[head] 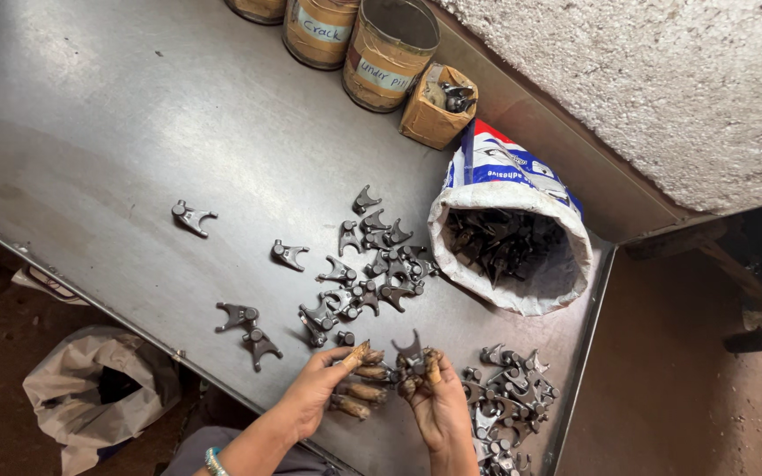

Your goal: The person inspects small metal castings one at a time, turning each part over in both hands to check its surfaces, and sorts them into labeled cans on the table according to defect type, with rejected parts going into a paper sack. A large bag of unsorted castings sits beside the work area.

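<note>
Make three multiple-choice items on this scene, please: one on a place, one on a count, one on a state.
1. Where does the sack stand?
A. at the table's right end
B. on the floor
C. between the hands

2. How many cans stand in the row at the top?
A. one
B. three
C. six

3. What is the state of the sack's mouth?
A. tied shut
B. taped over
C. rolled open

Answers:
1. A, it stands by the right edge.
2. B, three show, the leftmost cut by the frame.
3. C, its rim is folded down and dark parts show inside.
</note>
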